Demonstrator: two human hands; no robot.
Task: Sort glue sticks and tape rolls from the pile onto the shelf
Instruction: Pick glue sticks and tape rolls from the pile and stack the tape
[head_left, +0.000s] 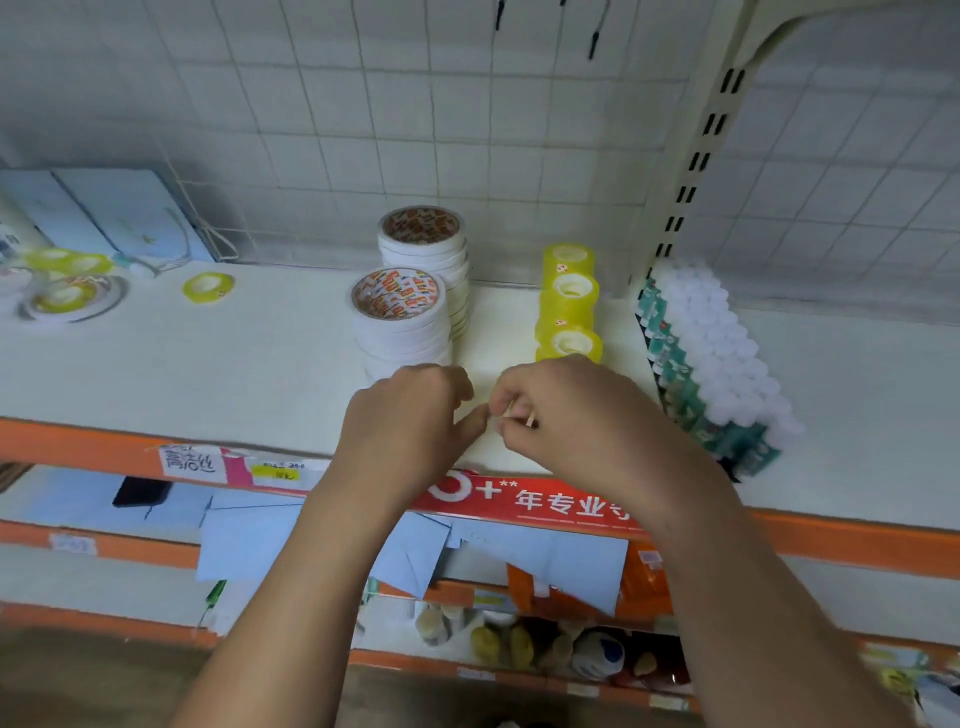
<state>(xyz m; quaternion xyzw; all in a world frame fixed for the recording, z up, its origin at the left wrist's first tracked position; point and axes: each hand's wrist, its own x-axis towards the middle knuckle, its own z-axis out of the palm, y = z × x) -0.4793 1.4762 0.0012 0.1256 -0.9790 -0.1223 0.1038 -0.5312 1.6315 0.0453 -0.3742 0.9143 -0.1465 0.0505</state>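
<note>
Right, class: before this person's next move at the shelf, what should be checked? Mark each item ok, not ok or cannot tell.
1. White tape stacks upright: ok.
2. Yellow tape stacks upright: ok.
3. Glue sticks grouped at right: ok.
4. Pile at left cleared: not ok, rolls remain.
5. Right hand pinches tan item; identity: cannot tell.
6. Left hand free: cannot tell.

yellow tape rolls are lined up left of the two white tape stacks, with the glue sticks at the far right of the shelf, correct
Not quite. In the head view the yellow tape rolls are lined up to the right of the two white tape stacks, between them and the glue sticks. The glue sticks are indeed at the far right of the shelf.
</note>
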